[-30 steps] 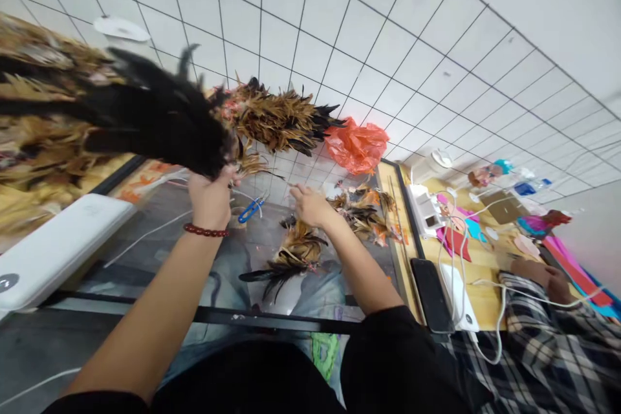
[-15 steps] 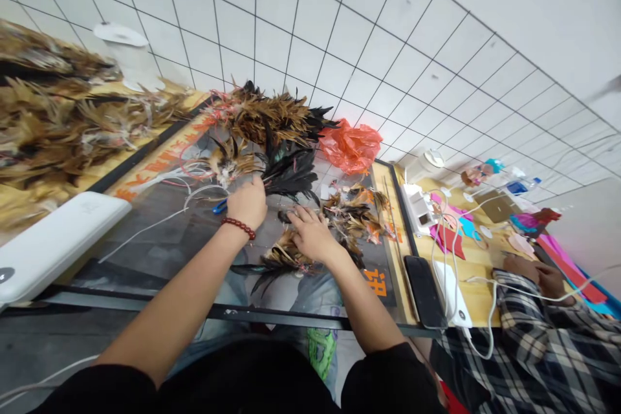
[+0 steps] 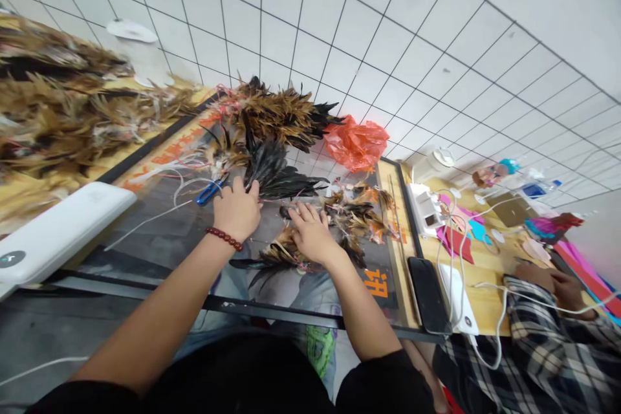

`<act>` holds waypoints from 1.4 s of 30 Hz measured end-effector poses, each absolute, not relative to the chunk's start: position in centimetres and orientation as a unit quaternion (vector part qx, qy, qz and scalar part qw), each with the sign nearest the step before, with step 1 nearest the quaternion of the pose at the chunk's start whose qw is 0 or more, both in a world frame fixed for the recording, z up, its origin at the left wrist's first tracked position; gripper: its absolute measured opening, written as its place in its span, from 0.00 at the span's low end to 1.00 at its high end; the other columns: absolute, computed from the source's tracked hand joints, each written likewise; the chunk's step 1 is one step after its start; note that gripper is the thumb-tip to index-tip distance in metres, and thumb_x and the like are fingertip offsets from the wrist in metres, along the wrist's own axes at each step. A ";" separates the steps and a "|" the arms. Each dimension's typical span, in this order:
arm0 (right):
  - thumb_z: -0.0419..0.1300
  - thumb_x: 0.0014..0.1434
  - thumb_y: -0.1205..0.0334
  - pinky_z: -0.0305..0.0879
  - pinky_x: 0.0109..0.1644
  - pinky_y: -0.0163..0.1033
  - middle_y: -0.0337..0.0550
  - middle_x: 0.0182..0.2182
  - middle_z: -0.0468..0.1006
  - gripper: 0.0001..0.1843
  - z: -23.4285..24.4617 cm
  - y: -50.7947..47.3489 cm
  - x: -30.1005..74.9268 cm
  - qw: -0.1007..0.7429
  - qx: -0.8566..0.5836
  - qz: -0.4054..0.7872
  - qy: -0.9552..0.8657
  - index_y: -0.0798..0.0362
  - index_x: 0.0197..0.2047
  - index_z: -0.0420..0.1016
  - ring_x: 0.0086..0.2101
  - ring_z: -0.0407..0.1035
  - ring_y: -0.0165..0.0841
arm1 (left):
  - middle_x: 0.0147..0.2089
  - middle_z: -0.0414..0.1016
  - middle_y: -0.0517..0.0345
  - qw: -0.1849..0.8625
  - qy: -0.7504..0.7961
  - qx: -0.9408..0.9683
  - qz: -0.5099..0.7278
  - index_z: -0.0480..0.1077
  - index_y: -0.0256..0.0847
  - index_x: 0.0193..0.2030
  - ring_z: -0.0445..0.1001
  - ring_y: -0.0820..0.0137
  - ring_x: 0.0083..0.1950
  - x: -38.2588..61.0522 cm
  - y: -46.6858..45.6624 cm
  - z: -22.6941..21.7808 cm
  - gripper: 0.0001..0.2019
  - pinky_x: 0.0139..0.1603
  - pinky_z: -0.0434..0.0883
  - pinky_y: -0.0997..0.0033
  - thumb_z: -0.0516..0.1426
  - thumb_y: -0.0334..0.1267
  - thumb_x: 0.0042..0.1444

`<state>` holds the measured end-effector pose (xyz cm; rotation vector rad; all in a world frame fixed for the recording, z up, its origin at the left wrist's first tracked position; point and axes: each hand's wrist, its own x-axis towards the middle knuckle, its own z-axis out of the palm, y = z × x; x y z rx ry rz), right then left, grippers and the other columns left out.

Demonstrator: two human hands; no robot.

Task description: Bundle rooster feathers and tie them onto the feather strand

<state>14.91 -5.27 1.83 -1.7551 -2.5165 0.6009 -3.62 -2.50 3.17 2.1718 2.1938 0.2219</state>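
Observation:
My left hand [image 3: 236,209], with a red bead bracelet on the wrist, is closed around the base of a bunch of black feathers [image 3: 274,171] that lies on the glass table top [image 3: 160,239]. My right hand [image 3: 313,233] rests fingers spread on a loose pile of brown and black feathers [image 3: 286,255] near the table's middle. Blue scissors [image 3: 208,191] lie just left of my left hand, next to white cord.
A large brown feather bundle [image 3: 279,113] and an orange plastic bag [image 3: 356,142] sit at the back. More feather bundles [image 3: 58,110] lie at the left, beside a white power bank [image 3: 58,229]. At the right, a phone [image 3: 429,304], cables, coloured craft pieces and another person's plaid sleeve [image 3: 548,336].
My left hand brought the black feather bunch down from raised at the left onto the table. My right hand shifted slightly toward me onto the loose feathers.

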 end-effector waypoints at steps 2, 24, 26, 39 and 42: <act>0.47 0.64 0.59 0.34 0.68 0.66 0.48 0.72 0.44 0.31 1.8 -5.4 14.9 0.007 -0.563 0.192 -0.804 0.51 0.70 0.52 0.69 0.38 0.47 | 0.60 0.62 0.29 0.024 0.723 0.685 0.080 0.59 0.33 0.66 0.65 0.42 0.57 -3.6 -1.7 2.7 0.27 0.49 0.67 0.48 0.48 0.40 0.61; 0.48 0.66 0.55 0.36 0.69 0.64 0.44 0.71 0.47 0.28 1.2 -5.7 14.8 0.034 -0.560 0.158 -0.813 0.46 0.68 0.55 0.69 0.41 0.44 | 0.59 0.67 0.34 -0.011 0.600 0.782 0.168 0.74 0.32 0.51 0.59 0.45 0.62 -2.8 1.6 1.1 0.20 0.57 0.58 0.42 0.48 0.36 0.58; 0.50 0.65 0.54 0.41 0.69 0.59 0.42 0.70 0.52 0.26 1.9 -5.5 15.5 0.043 -0.544 0.157 -0.823 0.43 0.66 0.59 0.68 0.46 0.42 | 0.61 0.66 0.36 -0.012 0.589 0.785 0.191 0.75 0.34 0.49 0.57 0.45 0.64 -2.8 1.7 1.8 0.19 0.60 0.56 0.41 0.49 0.36 0.57; 0.51 0.58 0.71 0.59 0.57 0.46 0.44 0.58 0.72 0.27 3.9 5.5 28.4 0.057 -0.750 0.009 -0.658 0.45 0.59 0.70 0.55 0.65 0.42 | 0.41 0.81 0.48 0.453 0.480 0.593 0.462 0.76 0.36 0.42 0.76 0.67 0.35 1.1 1.7 2.3 0.17 0.39 0.73 0.66 0.58 0.46 0.52; 0.51 0.60 0.69 0.57 0.56 0.49 0.46 0.54 0.75 0.19 3.3 5.3 28.2 0.018 -0.738 -0.013 -0.674 0.47 0.49 0.77 0.56 0.62 0.44 | 0.44 0.81 0.49 0.475 0.438 0.599 0.473 0.76 0.39 0.44 0.76 0.67 0.36 0.1 -0.6 4.4 0.20 0.39 0.73 0.66 0.60 0.50 0.51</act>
